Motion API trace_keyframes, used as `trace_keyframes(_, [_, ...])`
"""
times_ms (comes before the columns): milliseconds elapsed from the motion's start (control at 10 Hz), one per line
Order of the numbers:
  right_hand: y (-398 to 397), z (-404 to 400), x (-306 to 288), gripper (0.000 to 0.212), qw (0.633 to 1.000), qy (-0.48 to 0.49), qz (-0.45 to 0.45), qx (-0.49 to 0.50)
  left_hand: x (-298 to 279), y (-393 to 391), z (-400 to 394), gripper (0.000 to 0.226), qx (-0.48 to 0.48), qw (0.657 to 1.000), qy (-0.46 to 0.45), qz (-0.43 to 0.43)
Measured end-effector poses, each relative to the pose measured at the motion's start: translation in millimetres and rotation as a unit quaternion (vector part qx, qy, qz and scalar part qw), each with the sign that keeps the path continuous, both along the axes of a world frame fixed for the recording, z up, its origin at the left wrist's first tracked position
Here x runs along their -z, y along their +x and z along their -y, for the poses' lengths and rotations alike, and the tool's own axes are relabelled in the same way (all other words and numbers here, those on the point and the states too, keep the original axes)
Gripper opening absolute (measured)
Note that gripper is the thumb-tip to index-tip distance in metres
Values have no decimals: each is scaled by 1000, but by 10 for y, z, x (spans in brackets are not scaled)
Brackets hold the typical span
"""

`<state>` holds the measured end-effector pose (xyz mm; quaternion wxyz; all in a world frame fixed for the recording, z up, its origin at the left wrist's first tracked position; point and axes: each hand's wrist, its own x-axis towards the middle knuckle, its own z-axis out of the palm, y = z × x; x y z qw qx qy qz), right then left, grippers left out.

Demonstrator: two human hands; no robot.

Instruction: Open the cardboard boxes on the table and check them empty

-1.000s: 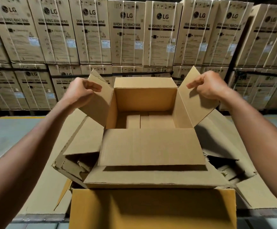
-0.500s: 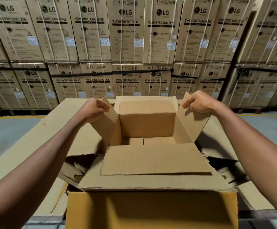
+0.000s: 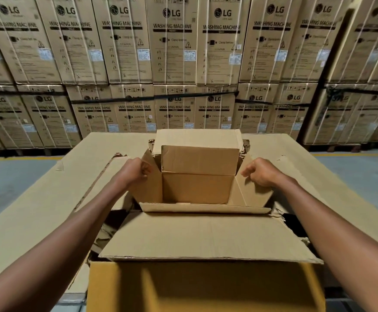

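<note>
Backdrop: stacked washing machine cartons (image 3: pixel 172 52) wall the rear.
Change: open box (image 3: pixel 197 190) has dropped lower, down among flattened cardboard (image 3: pixel 48 188).
Left hand (image 3: pixel 136 171): pinches the left flap.
Right hand (image 3: pixel 260 172): curled on the right flap.
Foreground: yellow box (image 3: pixel 206 287) blocks the near edge.

You work under dim, warm light that falls from overhead. Deep shadow fills the gaps beside the open cardboard box (image 3: pixel 197 190) and darkens the near box front (image 3: pixel 206 287). The wide-angle lens bows the stacked washing machine cartons (image 3: pixel 174 41) outward toward the frame edges. Print on the outer cartons is soft; central lettering reads clearly. No glare appears.
</note>
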<state>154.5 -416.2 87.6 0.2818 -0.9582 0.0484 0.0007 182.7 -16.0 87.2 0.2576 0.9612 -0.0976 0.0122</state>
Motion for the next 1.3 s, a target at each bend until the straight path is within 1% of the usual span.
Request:
trace_keyframes(100, [-1,3,8,38,1000,-13,8,-7,73,-22,44,39,4,999,38,4])
trace_keyframes(200, [-16,-8,49,37,999,-31,15,-12,145,-51,97,40,1,998,57,3])
trace_keyframes(300, [-15,-28,132,35,998,-54,13,-18,204,-109,160,43,5,994,105,-1])
trace_keyframes(400, [-18,-63,216,32,996,-81,1,-24,229,-198,219,45,-3,991,134,-4])
trace_keyframes(600, [-96,-108,260,27,988,-146,-27,-35,221,-305,254,40,9,982,189,-7])
trace_keyframes(800, [-199,-86,209,27,986,-159,-16,-42,209,-450,262,45,12,973,228,33])
trace_keyframes(900, [-289,-113,156,26,986,-164,5,-40,162,-535,270,47,0,959,270,86])
trace_keyframes(1000, [-395,-139,89,25,985,-166,23,-26,99,-560,208,49,-7,955,280,97])
trace_keyframes(1100, [-525,-122,20,27,985,-169,27,-7,48,-575,97,47,6,973,221,61])
trace_keyframes(1200, [-657,-62,-12,31,992,-123,28,-1,63,-626,26,41,4,991,126,55])
trace_keyframes(1300, [-804,-15,-41,38,995,-90,30,19,11,-677,-8,39,-18,996,36,77])
